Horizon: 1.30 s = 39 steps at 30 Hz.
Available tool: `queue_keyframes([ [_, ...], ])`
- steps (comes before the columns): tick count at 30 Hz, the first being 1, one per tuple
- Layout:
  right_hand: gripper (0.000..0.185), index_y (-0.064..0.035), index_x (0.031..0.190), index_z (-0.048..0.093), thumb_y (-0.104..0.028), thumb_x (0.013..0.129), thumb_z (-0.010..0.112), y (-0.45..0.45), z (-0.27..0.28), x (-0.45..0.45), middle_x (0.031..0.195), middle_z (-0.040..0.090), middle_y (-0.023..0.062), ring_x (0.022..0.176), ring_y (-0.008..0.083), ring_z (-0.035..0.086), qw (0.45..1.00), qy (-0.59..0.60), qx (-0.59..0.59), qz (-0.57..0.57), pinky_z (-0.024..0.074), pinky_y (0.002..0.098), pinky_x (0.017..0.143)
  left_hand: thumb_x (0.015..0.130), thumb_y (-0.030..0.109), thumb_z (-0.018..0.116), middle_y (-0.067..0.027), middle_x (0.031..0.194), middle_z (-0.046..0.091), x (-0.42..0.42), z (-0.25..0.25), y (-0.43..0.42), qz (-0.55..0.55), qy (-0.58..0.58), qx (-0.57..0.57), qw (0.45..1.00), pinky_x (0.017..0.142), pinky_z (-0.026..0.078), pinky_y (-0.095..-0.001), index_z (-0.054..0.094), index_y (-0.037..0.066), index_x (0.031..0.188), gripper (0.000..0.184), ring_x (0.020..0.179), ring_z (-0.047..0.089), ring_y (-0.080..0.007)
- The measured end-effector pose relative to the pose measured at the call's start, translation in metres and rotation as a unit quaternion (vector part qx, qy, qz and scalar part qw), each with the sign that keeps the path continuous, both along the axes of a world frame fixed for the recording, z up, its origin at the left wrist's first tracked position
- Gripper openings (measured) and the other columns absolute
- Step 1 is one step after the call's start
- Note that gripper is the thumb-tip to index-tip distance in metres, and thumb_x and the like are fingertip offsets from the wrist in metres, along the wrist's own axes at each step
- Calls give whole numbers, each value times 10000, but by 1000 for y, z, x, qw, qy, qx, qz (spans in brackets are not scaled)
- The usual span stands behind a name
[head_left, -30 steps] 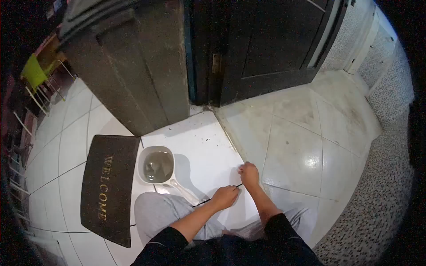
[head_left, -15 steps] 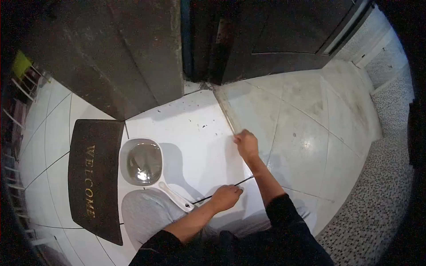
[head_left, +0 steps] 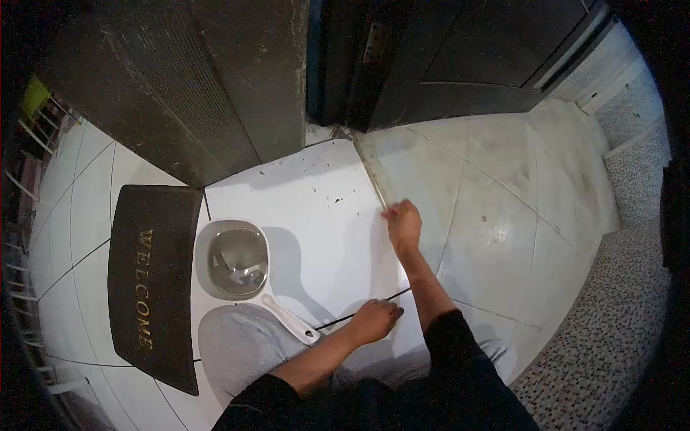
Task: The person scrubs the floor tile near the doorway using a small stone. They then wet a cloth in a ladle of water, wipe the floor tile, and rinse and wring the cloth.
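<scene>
A: Where is the right hand (head_left: 403, 224)?
B: Out ahead, at the raised seam (head_left: 373, 172) where the white floor tile (head_left: 309, 215) meets the cream tiles (head_left: 496, 187). Its fingertips are just beside that edge; whether they touch it, I can't tell.

A: And its grip?
B: Fingers curled and drawn together, slightly blurred. I can't tell if anything is pinched inside.

A: The left hand (head_left: 376, 321)?
B: Lower and nearer the body, over the white tile beside a dark grout line (head_left: 399, 294). Its fingers bend under, so I can't make out how far the grip is spread or whether it has hold of something.

A: What stands close by?
B: A white, long-handled dipper (head_left: 202, 269) with water (head_left: 237, 262) in it, upright on the floor. Its handle (head_left: 289, 318) slants toward the left forearm, passing beside a knee in grey trousers (head_left: 244, 345).

A: Beyond that?
B: A dark doormat (head_left: 154, 287) reading WELCOME lies on the dipper's far side from the hands. Small dark specks (head_left: 338, 200) dot the white tile, and a dark panelled door (head_left: 489, 57) stands past the seam.
</scene>
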State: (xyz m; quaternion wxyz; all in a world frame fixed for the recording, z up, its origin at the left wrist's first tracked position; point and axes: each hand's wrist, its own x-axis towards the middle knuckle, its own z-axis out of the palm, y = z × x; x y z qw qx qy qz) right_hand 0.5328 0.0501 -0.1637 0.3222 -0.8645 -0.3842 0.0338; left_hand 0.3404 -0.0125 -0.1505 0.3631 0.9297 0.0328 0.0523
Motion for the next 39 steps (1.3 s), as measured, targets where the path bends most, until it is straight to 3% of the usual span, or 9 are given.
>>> queue_keyframes([
  [3, 105, -33, 690, 611, -126, 679, 661, 22, 13, 7, 742, 547, 135, 720, 323, 532, 999, -28, 35, 8, 442, 411, 620, 771, 128, 526, -102, 828, 578, 1, -1, 1, 1, -15, -15, 1000, 697, 452, -391, 590, 46, 941, 199, 791, 566, -265],
  [9, 136, -23, 691, 584, -129, 677, 669, -45, 10, -17, 737, 540, 136, 707, 312, 529, 997, -60, 0, 52, 441, 406, 624, 753, 115, 542, -101, 835, 578, 0, -4, -2, -6, -29, -6, 1000, 708, 444, -379, 590, 45, 956, 219, 814, 555, -260],
  [12, 147, -19, 693, 577, -122, 672, 680, -46, 2, -19, 743, 536, 134, 715, 311, 526, 999, -7, 37, 24, 439, 409, 638, 751, 121, 543, -101, 833, 579, 1, -5, -4, -11, -46, 1, 999, 708, 444, -378, 593, 43, 952, 221, 808, 555, -264],
  [14, 149, -21, 693, 572, -111, 669, 689, -16, 15, -13, 750, 535, 135, 728, 312, 525, 992, -114, 33, 38, 438, 413, 654, 751, 124, 544, -101, 827, 580, 1, -4, -3, -22, -46, 12, 999, 706, 444, -379, 593, 41, 950, 221, 796, 556, -270],
  [19, 123, -35, 686, 591, -102, 650, 688, 10, 13, -1, 744, 532, 131, 725, 306, 524, 999, -50, -1, 9, 437, 403, 651, 744, 136, 550, -106, 794, 581, 3, 4, 2, -13, 27, 8, 1000, 706, 446, -389, 592, 40, 913, 198, 766, 566, -281],
  [22, 104, -34, 664, 599, -91, 649, 685, -28, 14, -13, 717, 528, 123, 690, 301, 527, 997, -70, 11, 22, 437, 386, 629, 756, 143, 536, -114, 805, 584, 1, 1, 1, 4, -52, -10, 999, 708, 449, -399, 590, 44, 906, 187, 779, 571, -280],
  [26, 103, -34, 652, 603, -108, 669, 674, -44, 15, -22, 692, 527, 115, 667, 303, 530, 998, -64, 11, 21, 436, 386, 627, 768, 139, 526, -121, 805, 586, 5, 0, -4, 12, -51, 3, 999, 702, 454, -409, 587, 41, 917, 188, 769, 574, -287],
  [34, 107, -38, 676, 605, -118, 659, 673, 13, 10, 2, 705, 518, 120, 702, 313, 522, 996, -86, 9, 16, 439, 400, 629, 791, 151, 509, -105, 853, 589, 6, 12, 4, -25, 69, 1, 997, 736, 454, -394, 584, 51, 908, 171, 826, 567, -273],
  [39, 91, -38, 677, 595, -84, 653, 670, -43, 4, -17, 714, 509, 114, 711, 308, 520, 998, -39, 37, 16, 439, 398, 632, 790, 156, 512, -97, 841, 588, 4, 1, -2, 13, -17, 1, 1000, 745, 450, -386, 593, 54, 902, 172, 824, 565, -269],
])
